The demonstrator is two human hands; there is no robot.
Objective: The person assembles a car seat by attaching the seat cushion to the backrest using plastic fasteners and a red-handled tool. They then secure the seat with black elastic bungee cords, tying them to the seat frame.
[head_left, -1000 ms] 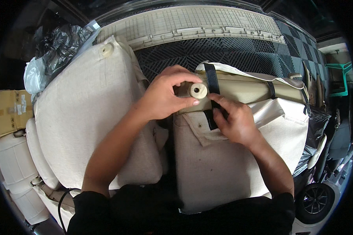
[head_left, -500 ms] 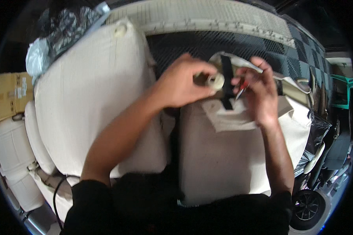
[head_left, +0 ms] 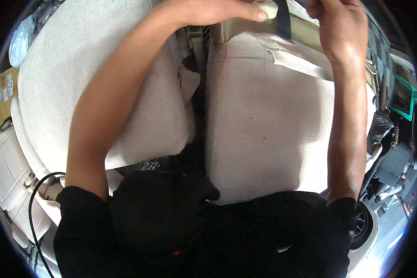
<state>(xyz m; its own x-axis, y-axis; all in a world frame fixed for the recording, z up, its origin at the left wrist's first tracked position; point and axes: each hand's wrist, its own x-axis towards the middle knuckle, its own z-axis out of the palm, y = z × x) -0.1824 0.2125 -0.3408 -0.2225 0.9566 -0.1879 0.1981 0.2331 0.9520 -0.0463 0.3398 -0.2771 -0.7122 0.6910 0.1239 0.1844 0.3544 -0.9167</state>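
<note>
Seat cover: beige fabric cover (head_left: 268, 116) lies over the back of the right car seat, its upper edge at the top edge of the seat back, where both hands work
Plastic guide: small cream round part (head_left: 267, 8) sits at the top edge of this seat back, just beside a black strap (head_left: 283, 21) that runs across the edge
Left hand: left hand (head_left: 213, 10) is closed down on the cream part, fingertips pressing on it; the thumb side is cut by the picture rim
Right hand: right hand (head_left: 338, 23) is at the top right corner of the same seat back, fingers curled; what they pinch is out of view, so I cannot tell if it grips something
Neighbour seat: second beige seat back (head_left: 78, 78) stands to the left, apart from the hands
Step in hand: I judge the cover is being fitted around the guide and strap at the top edge
Next move calls for: probably holding the cream part steady with one hand while the other pulls the fabric flat, without wrinkles at the torn-looking flap (head_left: 292, 58)
</note>
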